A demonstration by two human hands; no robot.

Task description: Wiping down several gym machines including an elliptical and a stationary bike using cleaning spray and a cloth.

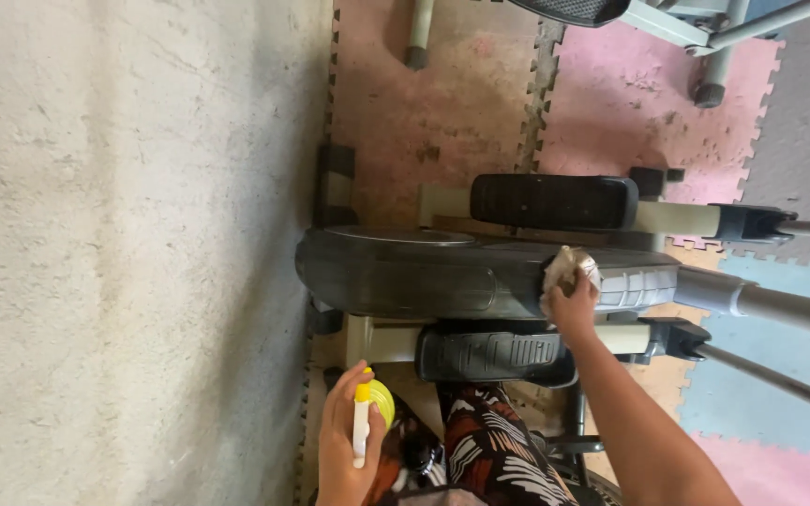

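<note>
My right hand [572, 309] presses a crumpled white cloth [569, 267] onto the black housing [405, 276] of an exercise machine, near its grey ribbed section [639, 286]. My left hand [339, 450] is low at the left and grips a spray bottle [372, 408] with a yellow body and a white and yellow nozzle, apart from the machine. Black foot pedals lie on either side of the housing, one on the far side [553, 201] and one on the near side [494, 354]. My patterned clothing [494, 450] shows at the bottom edge.
A rough concrete surface [124, 253] fills the left half. Interlocking foam mats, pink [630, 103] and blue [761, 375], lie under the machine. Grey metal bars [789, 309] run off to the right. Legs of another frame [714, 56] stand at the top.
</note>
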